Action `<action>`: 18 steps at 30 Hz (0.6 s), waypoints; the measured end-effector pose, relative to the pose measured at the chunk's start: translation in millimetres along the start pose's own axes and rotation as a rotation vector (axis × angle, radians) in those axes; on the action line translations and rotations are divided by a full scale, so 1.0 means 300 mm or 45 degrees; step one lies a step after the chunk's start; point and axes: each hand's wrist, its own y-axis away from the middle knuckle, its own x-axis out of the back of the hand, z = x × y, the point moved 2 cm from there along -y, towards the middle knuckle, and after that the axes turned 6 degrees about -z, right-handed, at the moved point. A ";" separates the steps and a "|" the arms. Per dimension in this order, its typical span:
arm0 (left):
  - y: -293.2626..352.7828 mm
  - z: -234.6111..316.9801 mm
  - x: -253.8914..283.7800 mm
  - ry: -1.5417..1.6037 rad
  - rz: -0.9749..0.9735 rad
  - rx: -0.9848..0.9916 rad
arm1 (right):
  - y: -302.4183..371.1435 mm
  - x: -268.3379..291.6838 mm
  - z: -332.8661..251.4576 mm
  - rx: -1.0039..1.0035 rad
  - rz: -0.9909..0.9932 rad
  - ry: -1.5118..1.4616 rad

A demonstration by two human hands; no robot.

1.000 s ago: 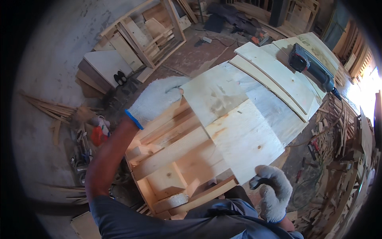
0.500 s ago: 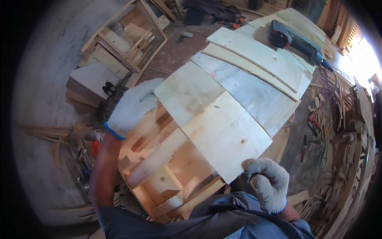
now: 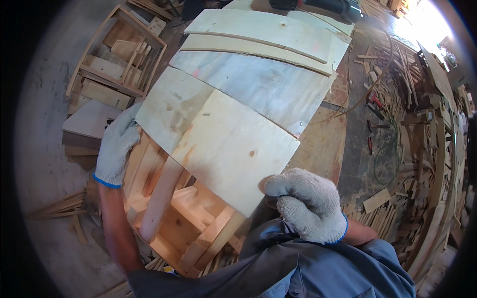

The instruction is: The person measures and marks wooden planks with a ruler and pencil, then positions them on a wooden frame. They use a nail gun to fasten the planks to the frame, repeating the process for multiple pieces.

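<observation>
Closest to me, the gloved right hand [image 3: 308, 203] is curled up, thumb tucked in under the index finger, right by the near-right edge of the board. Can't tell if it's pinching anything, or actually touching that edge; my guess is it's there to feel where the side lines up.

Just left is the open pine frame [image 3: 161, 198], with its rails and blocking on show because the knotty plywood board [image 3: 238, 144] only covers part of it. That board lies flat across the top, so the frame is presumably what's carrying it. There's a stained stretch on its left; one sheet or two butted together, no idea.

The gloved left hand [image 3: 117, 144] is out at the board's left corner, fingers hidden past the edge, so I can't say if it's gripping or just steadying.

Past that, a greyish board [image 3: 268, 82] sits right alongside, then overlapping plywood offcuts [image 3: 258, 32], and a black power tool [image 3: 333, 7] lying up top, probably parked within reach. Red-handled pliers [image 3: 369, 144] are on the floor to the right.
</observation>
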 end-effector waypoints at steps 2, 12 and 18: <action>-0.004 -0.003 -0.004 -0.016 0.017 -0.022 | -0.011 0.003 -0.002 0.052 -0.003 0.059; 0.013 -0.009 0.003 -0.020 0.069 0.045 | -0.030 0.015 -0.020 0.017 -0.079 0.144; 0.006 0.000 -0.006 -0.035 0.085 0.094 | -0.048 0.039 -0.035 -0.018 -0.119 0.162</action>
